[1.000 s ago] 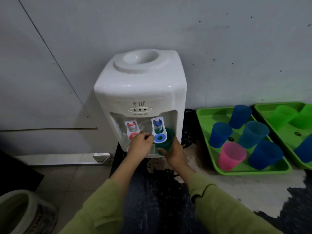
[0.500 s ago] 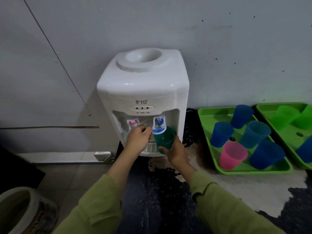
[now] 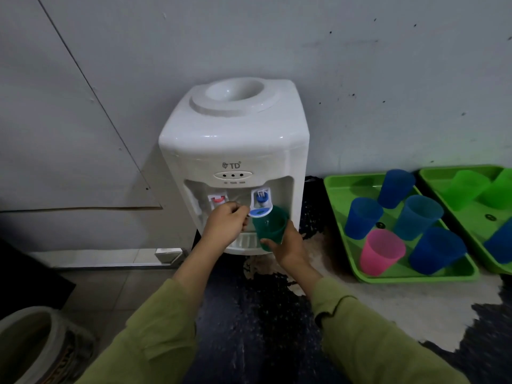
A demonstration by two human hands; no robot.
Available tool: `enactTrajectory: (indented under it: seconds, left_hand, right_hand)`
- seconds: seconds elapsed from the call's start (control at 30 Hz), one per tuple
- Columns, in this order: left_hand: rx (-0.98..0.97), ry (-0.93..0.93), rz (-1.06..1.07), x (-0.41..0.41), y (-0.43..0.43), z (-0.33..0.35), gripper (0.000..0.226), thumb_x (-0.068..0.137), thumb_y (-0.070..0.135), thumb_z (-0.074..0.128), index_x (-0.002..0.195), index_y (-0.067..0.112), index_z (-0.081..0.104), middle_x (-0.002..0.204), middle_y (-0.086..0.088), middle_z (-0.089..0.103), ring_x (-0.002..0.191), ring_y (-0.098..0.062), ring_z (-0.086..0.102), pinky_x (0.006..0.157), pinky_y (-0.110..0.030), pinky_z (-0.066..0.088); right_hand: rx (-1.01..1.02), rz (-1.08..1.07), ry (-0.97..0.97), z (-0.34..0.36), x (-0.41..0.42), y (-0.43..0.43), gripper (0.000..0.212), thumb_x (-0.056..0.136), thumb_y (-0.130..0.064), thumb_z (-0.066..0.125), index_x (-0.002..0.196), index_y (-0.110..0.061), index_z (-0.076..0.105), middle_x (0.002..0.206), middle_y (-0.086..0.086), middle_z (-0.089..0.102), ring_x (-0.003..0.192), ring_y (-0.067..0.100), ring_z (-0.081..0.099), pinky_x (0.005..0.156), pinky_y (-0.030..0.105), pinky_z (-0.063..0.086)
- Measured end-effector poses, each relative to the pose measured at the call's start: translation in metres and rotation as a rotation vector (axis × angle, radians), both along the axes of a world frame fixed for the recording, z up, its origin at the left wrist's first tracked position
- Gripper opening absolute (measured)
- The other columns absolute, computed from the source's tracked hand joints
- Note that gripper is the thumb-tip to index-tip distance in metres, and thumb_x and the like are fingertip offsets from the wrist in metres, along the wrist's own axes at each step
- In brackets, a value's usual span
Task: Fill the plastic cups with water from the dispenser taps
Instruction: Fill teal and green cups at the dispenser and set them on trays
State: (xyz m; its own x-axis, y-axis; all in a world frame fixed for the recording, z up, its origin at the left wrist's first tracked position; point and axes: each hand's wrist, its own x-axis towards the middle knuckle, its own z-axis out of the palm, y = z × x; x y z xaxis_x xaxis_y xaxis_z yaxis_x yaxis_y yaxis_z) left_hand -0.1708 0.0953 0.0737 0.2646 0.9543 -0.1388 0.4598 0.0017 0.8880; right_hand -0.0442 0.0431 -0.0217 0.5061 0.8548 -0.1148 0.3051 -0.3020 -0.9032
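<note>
Progress looks early: at frame centre my right hand (image 3: 288, 246) grips the green cup (image 3: 270, 227) under the blue tap (image 3: 261, 207), while my left hand (image 3: 225, 225) pinches its lever with curled fingers. Water level is hidden. Other cups (image 3: 363, 217) on the tray (image 3: 340, 189) at right look unfilled.

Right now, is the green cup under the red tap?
No, the green cup is under the blue tap.

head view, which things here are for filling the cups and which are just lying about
Job: water dispenser, blue tap, green cup in right hand, left hand at the tap, pink cup, blue cups on green tray.
Lying about: white bucket, dark mat.
</note>
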Motion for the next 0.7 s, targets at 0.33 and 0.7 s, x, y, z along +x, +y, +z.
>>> enactTrajectory:
  seconds: [0.33, 0.7]
  left_hand:
    - [0.028, 0.031, -0.034, -0.002, 0.002, 0.003, 0.023, 0.089, 0.023, 0.051, 0.068, 0.021, 0.06, 0.065, 0.003, 0.063, 0.062, -0.013, 0.059, 0.072, -0.03, 0.051]
    - [0.093, 0.121, -0.078, -0.005, 0.002, 0.008, 0.024, 0.088, 0.032, 0.054, 0.068, 0.021, 0.063, 0.07, 0.001, 0.068, 0.075, -0.023, 0.066, 0.083, -0.045, 0.054]
  right_hand:
    - [0.0, -0.026, -0.072, -0.008, 0.0, 0.004, 0.07, 0.067, -0.023, 0.081, 0.127, -0.015, 0.045, 0.121, 0.007, 0.061, 0.108, 0.023, 0.058, 0.089, 0.026, 0.045]
    - [0.012, -0.034, -0.064, -0.013, 0.003, 0.008, 0.072, 0.067, -0.023, 0.081, 0.129, -0.016, 0.045, 0.121, 0.006, 0.062, 0.108, 0.021, 0.058, 0.089, 0.023, 0.043]
